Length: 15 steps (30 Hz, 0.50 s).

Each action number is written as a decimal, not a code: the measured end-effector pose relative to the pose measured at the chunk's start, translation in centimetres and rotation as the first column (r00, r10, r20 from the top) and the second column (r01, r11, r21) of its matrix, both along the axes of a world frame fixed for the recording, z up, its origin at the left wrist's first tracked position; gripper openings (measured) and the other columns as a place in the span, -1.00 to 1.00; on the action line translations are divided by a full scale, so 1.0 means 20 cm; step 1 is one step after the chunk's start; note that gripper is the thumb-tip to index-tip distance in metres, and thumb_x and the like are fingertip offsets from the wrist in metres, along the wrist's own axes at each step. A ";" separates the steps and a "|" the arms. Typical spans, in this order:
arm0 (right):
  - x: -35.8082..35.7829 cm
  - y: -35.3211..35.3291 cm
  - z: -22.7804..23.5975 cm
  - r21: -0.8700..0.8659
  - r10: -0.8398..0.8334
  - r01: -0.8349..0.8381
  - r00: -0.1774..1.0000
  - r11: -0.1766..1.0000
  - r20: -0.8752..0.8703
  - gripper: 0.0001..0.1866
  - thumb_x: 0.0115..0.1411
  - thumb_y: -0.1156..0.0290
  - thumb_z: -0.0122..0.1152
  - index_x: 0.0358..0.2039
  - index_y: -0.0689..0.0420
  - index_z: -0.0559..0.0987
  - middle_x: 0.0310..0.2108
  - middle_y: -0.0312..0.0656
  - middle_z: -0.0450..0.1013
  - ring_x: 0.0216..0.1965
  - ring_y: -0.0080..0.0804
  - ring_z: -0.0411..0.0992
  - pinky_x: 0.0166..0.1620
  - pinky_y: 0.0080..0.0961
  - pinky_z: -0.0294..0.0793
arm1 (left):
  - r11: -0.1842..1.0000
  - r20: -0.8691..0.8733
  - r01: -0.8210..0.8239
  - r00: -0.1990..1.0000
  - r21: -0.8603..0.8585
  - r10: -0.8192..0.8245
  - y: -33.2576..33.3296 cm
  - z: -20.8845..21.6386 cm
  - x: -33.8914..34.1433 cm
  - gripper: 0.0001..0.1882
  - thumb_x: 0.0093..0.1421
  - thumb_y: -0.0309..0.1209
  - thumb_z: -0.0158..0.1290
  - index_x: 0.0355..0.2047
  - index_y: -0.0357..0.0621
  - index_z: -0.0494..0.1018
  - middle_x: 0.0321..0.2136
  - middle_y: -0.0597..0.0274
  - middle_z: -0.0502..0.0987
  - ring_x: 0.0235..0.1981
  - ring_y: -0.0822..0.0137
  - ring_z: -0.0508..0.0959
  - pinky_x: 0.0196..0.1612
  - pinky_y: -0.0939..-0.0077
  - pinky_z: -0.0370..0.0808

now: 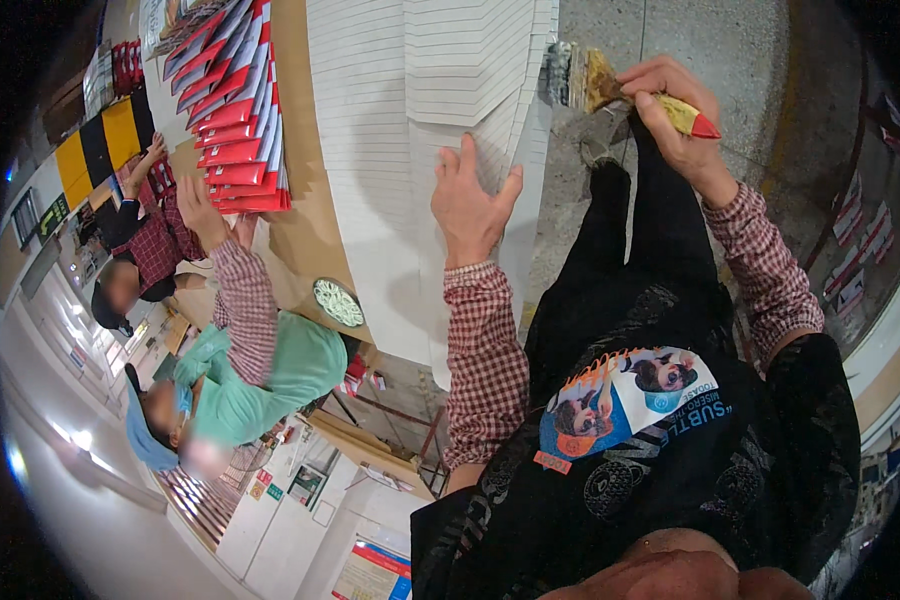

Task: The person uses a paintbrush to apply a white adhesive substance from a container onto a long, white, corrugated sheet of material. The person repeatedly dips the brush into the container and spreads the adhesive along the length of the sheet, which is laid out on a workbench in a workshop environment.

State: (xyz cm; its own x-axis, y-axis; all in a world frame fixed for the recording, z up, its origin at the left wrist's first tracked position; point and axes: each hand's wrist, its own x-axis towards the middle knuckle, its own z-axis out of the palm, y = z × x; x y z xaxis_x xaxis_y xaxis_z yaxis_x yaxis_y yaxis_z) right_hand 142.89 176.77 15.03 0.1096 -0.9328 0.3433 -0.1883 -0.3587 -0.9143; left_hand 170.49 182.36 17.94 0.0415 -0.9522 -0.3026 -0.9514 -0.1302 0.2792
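Observation:
A wide paintbrush (598, 82) with a yellow and red handle is gripped in my right hand (678, 118), beyond the right edge of the work surface. Its pale bristle end points left, close to the border of many white paper sheets (358, 170). These sheets overlap in a fan, so their edges make rows of thin lines. My left hand (473, 208) rests on them with fingers spread and nothing held. Whether the bristles touch the paper edge I cannot tell.
Overlapping red and white packets (238, 150) lie on the brown board (315, 225) at left, where a co-worker in green (280, 365) reaches in. A small round dish (338, 302) sits nearby. Another person (155, 225) stands farther left. Grey floor (610, 25) shows at right.

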 end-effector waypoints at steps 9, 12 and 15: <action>0.05 0.18 -0.04 0.086 0.005 -0.005 1.000 0.996 -0.009 -0.90 0.16 0.47 0.14 -0.42 0.24 0.54 -0.32 -0.14 0.51 -0.30 -0.41 0.48 -0.22 -0.55 0.43 | 0.999 0.067 0.041 0.997 -0.028 -0.040 0.03 -0.04 0.00 -0.17 0.04 0.06 0.13 0.18 -0.30 0.32 0.07 -0.51 0.33 0.11 -0.24 0.40 0.08 0.11 0.38; 0.02 0.14 -0.02 0.065 -0.065 0.061 0.996 0.996 0.059 -0.90 0.16 0.48 0.14 -0.41 0.24 0.56 -0.33 -0.13 0.52 -0.30 -0.40 0.48 -0.22 -0.54 0.43 | 0.999 0.040 0.038 0.998 -0.004 -0.038 0.02 -0.04 0.03 -0.17 0.04 0.07 0.13 0.17 -0.30 0.32 0.07 -0.52 0.33 0.11 -0.21 0.41 0.08 0.12 0.38; -0.04 -0.01 -0.07 -0.018 -0.084 0.084 0.996 0.996 0.013 -0.81 0.26 0.42 0.05 -0.35 0.27 0.57 -0.25 -0.16 0.52 -0.26 -0.49 0.45 -0.19 -0.56 0.42 | 0.999 -0.019 0.013 1.000 0.047 -0.012 -0.02 0.00 0.03 -0.17 0.04 0.07 0.12 0.17 -0.31 0.33 0.07 -0.52 0.33 0.11 -0.21 0.41 0.11 0.14 0.36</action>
State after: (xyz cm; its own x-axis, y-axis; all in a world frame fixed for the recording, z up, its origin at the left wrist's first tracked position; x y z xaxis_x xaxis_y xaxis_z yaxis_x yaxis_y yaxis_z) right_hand 142.19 176.49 13.64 0.0265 -0.9321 0.3613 -0.2069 -0.3587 -0.9102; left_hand 171.11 181.94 18.03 0.0236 -0.9371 -0.3481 -0.9476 -0.1319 0.2909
